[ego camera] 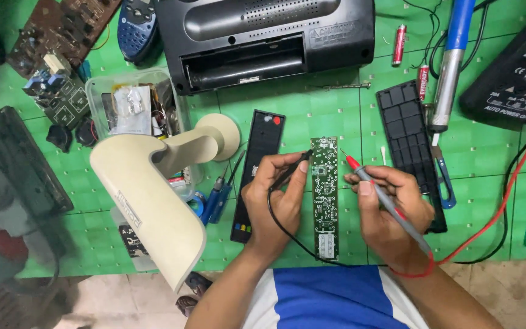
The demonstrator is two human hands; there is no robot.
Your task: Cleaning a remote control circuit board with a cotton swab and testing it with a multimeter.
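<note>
Over the circuit board [324,195], left hand [273,201] pinches black probe [292,169], right hand [391,210] red probe [380,195].

surface: green gridded mat [312,116] | floor: pale worn concrete [506,286] | light: even

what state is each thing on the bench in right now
left hand: holds the black probe, tip on the board
right hand: holds the red probe, tip beside the board's edge
circuit board: bare, lying flat on the green mat
remote front shell: taken off, lying left of the board
remote back shell: taken off, inside up
black radio: battery bay open, empty
two batteries: loose on the mat
</note>
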